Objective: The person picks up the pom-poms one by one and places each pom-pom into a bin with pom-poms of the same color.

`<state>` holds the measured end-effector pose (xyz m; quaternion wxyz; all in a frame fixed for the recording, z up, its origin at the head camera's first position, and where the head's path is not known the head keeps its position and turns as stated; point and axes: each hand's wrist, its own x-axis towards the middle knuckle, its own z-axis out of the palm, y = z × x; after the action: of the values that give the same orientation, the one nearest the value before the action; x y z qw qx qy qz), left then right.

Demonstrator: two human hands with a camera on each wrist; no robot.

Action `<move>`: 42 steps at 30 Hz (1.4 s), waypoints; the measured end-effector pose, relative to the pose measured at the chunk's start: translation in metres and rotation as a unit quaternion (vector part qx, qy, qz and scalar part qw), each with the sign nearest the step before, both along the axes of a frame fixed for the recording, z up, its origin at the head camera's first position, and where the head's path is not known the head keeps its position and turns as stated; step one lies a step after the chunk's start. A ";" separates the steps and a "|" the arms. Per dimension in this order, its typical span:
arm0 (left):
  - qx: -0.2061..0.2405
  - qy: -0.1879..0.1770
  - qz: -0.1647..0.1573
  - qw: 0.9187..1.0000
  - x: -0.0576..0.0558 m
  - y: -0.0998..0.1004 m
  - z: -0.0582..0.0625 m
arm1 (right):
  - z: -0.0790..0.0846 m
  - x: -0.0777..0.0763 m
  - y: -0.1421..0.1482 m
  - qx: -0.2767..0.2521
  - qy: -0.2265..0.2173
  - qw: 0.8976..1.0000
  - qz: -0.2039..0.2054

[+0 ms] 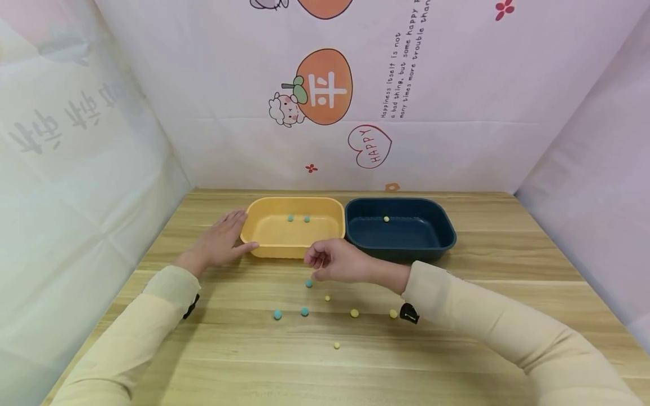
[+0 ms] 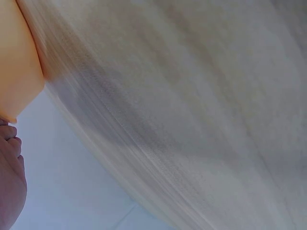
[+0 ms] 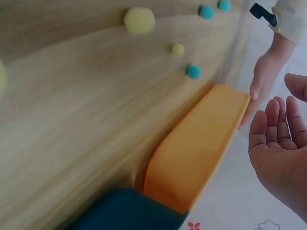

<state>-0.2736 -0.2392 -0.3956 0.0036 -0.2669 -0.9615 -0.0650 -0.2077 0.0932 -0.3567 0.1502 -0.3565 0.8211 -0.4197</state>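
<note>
My left hand (image 1: 220, 239) rests against the left end of a yellow bin (image 1: 279, 252), fingers straight and thumb along its front corner. Two small blue balls (image 1: 290, 218) lie inside that bin. By the bin's front wall hovers my right hand (image 1: 341, 261), its fingers loosely bent. In the right wrist view the thumb stands apart from the fingers (image 3: 271, 120), and I see nothing held. Just below this hand a blue ball (image 1: 308, 283) lies on the table, with a small yellow ball (image 1: 327, 298) close by.
A dark blue bin (image 1: 406, 255) adjoins the yellow one on the right and contains one yellow ball (image 1: 386, 219). Two more blue balls (image 1: 304, 311) and several yellow balls (image 1: 354, 313) are scattered on the wooden table (image 1: 264, 372). Printed white cloth (image 1: 228, 84) hangs behind and at both sides.
</note>
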 end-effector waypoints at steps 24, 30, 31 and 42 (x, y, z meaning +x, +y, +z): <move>0.000 -0.001 0.002 1.000 0.001 -0.001 0.000 | -0.029 0.021 -0.019 0.067 -0.004 0.996 0.053; 0.003 -0.001 0.001 1.000 0.002 0.000 0.001 | -0.036 0.023 -0.023 0.095 -0.011 0.994 0.050; 0.002 -0.001 0.001 1.000 0.002 0.000 0.001 | -0.037 0.023 -0.024 0.095 -0.012 0.994 0.052; -0.001 -0.002 0.002 1.000 0.001 -0.001 0.001 | -0.042 0.025 -0.029 0.124 -0.009 0.990 0.071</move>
<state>-0.2726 -0.2400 -0.3944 0.0019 -0.2652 -0.9620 -0.0643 -0.1824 0.0640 -0.3991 0.2301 -0.3887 0.8381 -0.3058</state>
